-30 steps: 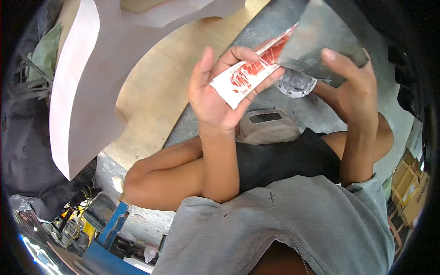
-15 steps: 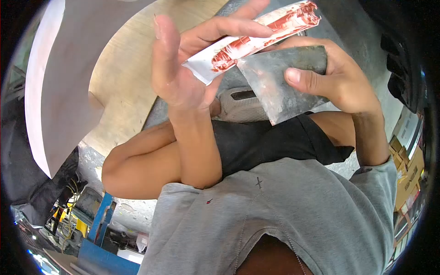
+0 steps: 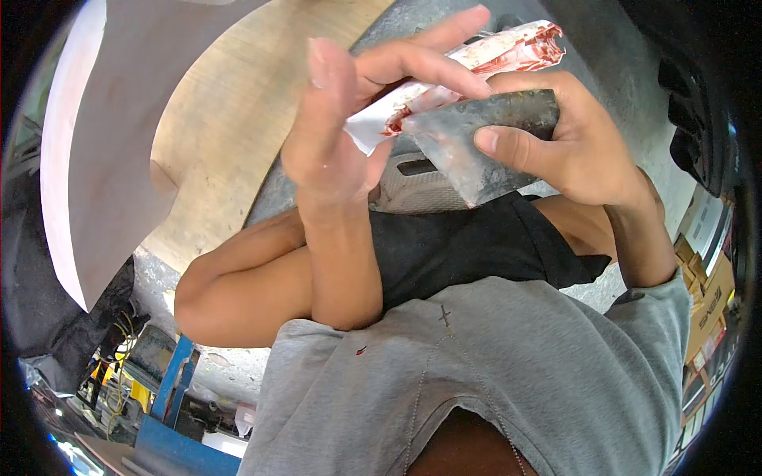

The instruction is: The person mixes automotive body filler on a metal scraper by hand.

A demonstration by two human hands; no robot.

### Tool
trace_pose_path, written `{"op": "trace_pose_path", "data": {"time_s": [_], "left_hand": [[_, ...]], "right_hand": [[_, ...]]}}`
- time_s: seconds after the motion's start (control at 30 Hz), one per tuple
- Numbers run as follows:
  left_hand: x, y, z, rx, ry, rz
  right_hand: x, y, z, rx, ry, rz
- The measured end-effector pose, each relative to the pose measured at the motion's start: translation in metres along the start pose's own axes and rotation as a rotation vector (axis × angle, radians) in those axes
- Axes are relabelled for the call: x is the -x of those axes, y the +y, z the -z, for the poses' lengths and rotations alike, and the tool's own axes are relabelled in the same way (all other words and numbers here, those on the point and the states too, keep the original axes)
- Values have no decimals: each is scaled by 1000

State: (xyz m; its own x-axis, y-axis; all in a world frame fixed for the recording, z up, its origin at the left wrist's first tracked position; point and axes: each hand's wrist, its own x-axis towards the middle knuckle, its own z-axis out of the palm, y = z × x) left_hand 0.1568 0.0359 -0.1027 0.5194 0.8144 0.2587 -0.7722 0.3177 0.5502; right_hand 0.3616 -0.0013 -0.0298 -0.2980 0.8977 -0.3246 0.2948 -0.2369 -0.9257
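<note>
At the top centre, my left hand (image 3: 333,131) is turned palm up, its thumb standing away and its index finger resting along a white, flattened tube (image 3: 520,54). Red paste smears the tube, which looks split open along its length. My right hand (image 3: 591,147) grips a grey, worn flat putty spreader (image 3: 456,151), the thumb pressed on its upper face. The spreader's far left corner touches the tube near a clump of red paste. The fingers beneath the spreader are hidden.
A large pale curved panel (image 3: 119,143) rises at the left beside a plywood board (image 3: 230,119) on the grey floor. My bent legs lie below the hands, near a sandal (image 3: 421,186). A blue metal frame (image 3: 171,385) stands lower left; cardboard boxes (image 3: 714,293) are at the right.
My left hand and the tube have moved right and slightly down. The tube has tilted, showing less of its red inner side, and the spreader now overlaps its lower end.
</note>
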Motion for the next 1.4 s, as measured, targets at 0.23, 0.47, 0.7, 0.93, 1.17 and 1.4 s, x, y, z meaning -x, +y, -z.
{"op": "trace_pose_path", "data": {"time_s": [0.23,0.47,0.7,0.93,1.17,1.4], "left_hand": [[-4,-13,2,-308,-3,-23],[0,-9,-16,7,147,61],[3,-9,-5,-55,160,54],[-8,-22,10,54,-178,-82],[5,-16,-28,77,118,-49],[-12,-25,16,410,-534,-118]], "right_hand": [[-7,-7,8,134,-118,-120],[-12,7,15,206,-195,64],[-14,18,10,237,-134,248],[-15,21,13,364,-126,283],[-16,20,4,300,-160,376],[-21,15,1,335,-136,533]]}}
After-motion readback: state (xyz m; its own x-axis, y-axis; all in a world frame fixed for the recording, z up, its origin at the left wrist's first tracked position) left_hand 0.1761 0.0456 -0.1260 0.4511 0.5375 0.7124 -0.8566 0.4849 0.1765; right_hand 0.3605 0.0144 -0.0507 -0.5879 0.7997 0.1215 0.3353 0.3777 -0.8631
